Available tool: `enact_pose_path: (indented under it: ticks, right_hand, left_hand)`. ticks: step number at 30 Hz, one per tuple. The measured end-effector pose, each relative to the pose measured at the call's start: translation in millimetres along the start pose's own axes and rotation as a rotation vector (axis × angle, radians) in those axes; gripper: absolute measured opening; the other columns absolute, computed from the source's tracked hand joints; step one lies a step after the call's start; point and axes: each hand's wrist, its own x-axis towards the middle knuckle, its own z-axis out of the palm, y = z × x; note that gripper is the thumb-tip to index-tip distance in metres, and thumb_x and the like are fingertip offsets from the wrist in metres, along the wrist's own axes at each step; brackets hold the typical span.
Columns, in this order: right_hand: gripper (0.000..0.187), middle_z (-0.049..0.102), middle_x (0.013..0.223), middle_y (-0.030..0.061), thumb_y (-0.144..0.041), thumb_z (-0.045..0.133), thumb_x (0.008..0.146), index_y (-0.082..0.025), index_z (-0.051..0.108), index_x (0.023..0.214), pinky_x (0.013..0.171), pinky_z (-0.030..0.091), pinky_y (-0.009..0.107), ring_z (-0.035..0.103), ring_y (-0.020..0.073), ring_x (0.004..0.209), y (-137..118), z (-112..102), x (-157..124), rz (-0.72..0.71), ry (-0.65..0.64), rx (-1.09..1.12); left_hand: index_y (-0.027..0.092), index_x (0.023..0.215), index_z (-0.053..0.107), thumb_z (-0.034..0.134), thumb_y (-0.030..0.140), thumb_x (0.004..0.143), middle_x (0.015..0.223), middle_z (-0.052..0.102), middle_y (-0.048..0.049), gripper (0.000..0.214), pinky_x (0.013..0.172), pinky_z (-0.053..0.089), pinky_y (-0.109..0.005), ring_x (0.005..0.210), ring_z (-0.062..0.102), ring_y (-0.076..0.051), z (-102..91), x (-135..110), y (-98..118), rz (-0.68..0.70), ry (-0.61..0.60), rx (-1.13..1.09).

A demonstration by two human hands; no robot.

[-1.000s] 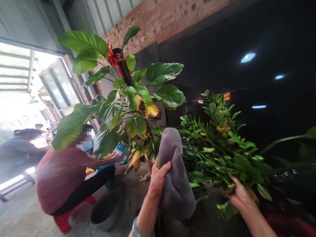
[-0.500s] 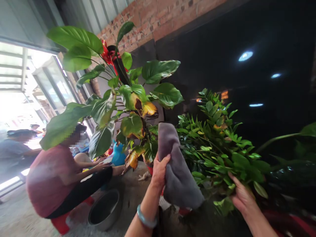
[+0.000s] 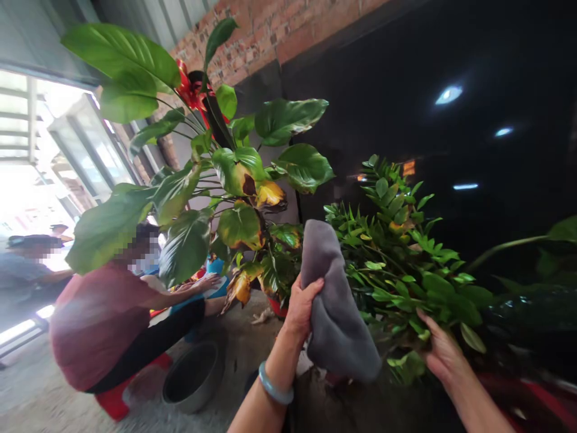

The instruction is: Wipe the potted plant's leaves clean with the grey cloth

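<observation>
My left hand [image 3: 303,305] is closed around a folded grey cloth [image 3: 339,313], which hangs to the right of it. A pale jade-like bangle [image 3: 274,385] circles that wrist. Low on the right, my right hand [image 3: 444,355] is in among the leaves of a bushy green plant [image 3: 396,258]. One digit points up into the foliage and the hand looks closed on a leafy stem, though leaves partly hide its fingertips. Between the hands, the cloth's edge overlaps the plant's left side.
A tall broad-leaved plant [image 3: 238,225], some leaves yellow and brown, leans in front. At left, a person in a red shirt [image 3: 101,319] sits on a red stool [image 3: 115,403] beside a grey basin [image 3: 192,379]. A glossy black wall [image 3: 383,90] stands behind.
My left hand and the cloth have shifted slightly right. My right hand stays at the same plant. The seated person's arm has reached forward, and the view has shifted a little.
</observation>
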Motion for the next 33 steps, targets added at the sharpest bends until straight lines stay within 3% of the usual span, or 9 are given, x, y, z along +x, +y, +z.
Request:
enact_pose_path:
  ticks: [2,6,9,13,16,22,25,30,33]
  right_hand:
    - [0.028,0.071,0.057,0.0021,-0.022,0.077,0.049,-0.022,0.064,0.073,0.056,0.060,0.037,0.073,0.0319,0.079,0.2,2.0,-2.6,0.006,0.021,-0.003]
    - [0.026,0.071,0.056,0.0025,-0.019,0.079,0.049,-0.021,0.065,0.071,0.051,0.059,0.034,0.073,0.0288,0.066,-0.7,6.0,-10.6,0.050,0.060,-0.060]
    - [0.027,0.069,0.053,0.0013,-0.018,0.080,0.048,-0.021,0.064,0.070,0.046,0.057,0.032,0.070,0.0263,0.057,-2.6,4.6,-12.3,0.057,0.077,-0.093]
    - [0.029,0.070,0.056,0.0019,-0.020,0.080,0.049,-0.022,0.063,0.072,0.044,0.056,0.031,0.069,0.0251,0.056,-2.8,0.2,-7.6,0.032,0.041,-0.102]
    - [0.030,0.069,0.056,0.0022,-0.022,0.080,0.050,-0.021,0.063,0.074,0.045,0.055,0.031,0.069,0.0254,0.058,-0.4,0.1,-5.1,0.015,0.037,-0.104]
    - [0.028,0.071,0.058,0.0015,-0.021,0.079,0.050,-0.021,0.065,0.074,0.046,0.056,0.030,0.070,0.0251,0.059,-4.2,6.3,-15.6,0.026,0.075,-0.101]
    - [0.025,0.070,0.055,0.0005,-0.020,0.078,0.050,-0.021,0.065,0.071,0.040,0.052,0.027,0.065,0.0206,0.048,-8.6,6.1,-19.6,0.033,0.064,-0.095]
    - [0.029,0.070,0.056,0.0013,-0.022,0.082,0.048,-0.022,0.064,0.071,0.037,0.050,0.027,0.065,0.0221,0.048,-4.9,0.2,-11.5,-0.018,0.018,-0.100]
    - [0.031,0.069,0.054,0.0013,-0.024,0.083,0.049,-0.022,0.064,0.073,0.038,0.050,0.028,0.065,0.0225,0.047,-0.7,-1.2,-6.8,-0.017,0.013,-0.108]
  left_hand:
    - [0.017,0.089,0.071,0.084,0.031,0.045,0.071,0.071,-0.0009,0.047,0.061,0.050,-0.027,0.060,0.060,-0.015,-1.0,1.9,-14.6,-0.055,0.004,0.077]
    - [0.018,0.073,0.073,0.083,0.022,0.043,0.061,0.067,0.0017,0.032,0.056,0.045,-0.024,0.053,0.055,-0.013,-19.0,-26.0,-47.9,-0.357,-0.297,0.357]
    - [0.016,0.083,0.074,0.084,0.027,0.045,0.067,0.069,0.0004,0.040,0.058,0.046,-0.024,0.057,0.058,-0.014,-25.4,-39.3,-32.8,-0.398,-0.416,0.305]
    - [0.015,0.092,0.071,0.087,0.033,0.045,0.074,0.070,-0.0019,0.053,0.060,0.048,-0.026,0.060,0.061,-0.016,-7.3,-20.3,14.5,-0.145,-0.276,0.107]
    - [0.016,0.095,0.069,0.086,0.034,0.045,0.076,0.070,-0.0021,0.055,0.063,0.049,-0.027,0.062,0.061,-0.016,7.4,-5.1,15.5,-0.030,-0.127,0.030]
    - [0.015,0.078,0.072,0.081,0.022,0.041,0.062,0.065,0.0010,0.039,0.058,0.045,-0.027,0.055,0.054,-0.014,-9.8,-32.3,-51.4,-0.395,-0.278,0.336]
    - [0.014,0.088,0.074,0.082,0.024,0.040,0.067,0.068,-0.0001,0.050,0.060,0.047,-0.028,0.058,0.058,-0.015,-19.0,-39.8,-41.0,-0.498,-0.430,0.316]
    - [0.015,0.093,0.071,0.086,0.031,0.043,0.076,0.071,-0.0019,0.054,0.064,0.049,-0.028,0.063,0.061,-0.015,5.6,-4.9,13.5,-0.154,-0.277,0.064]
    - [0.016,0.090,0.069,0.086,0.032,0.042,0.071,0.069,-0.0003,0.053,0.064,0.049,-0.029,0.061,0.059,-0.015,19.9,8.6,2.9,-0.099,-0.139,0.019]
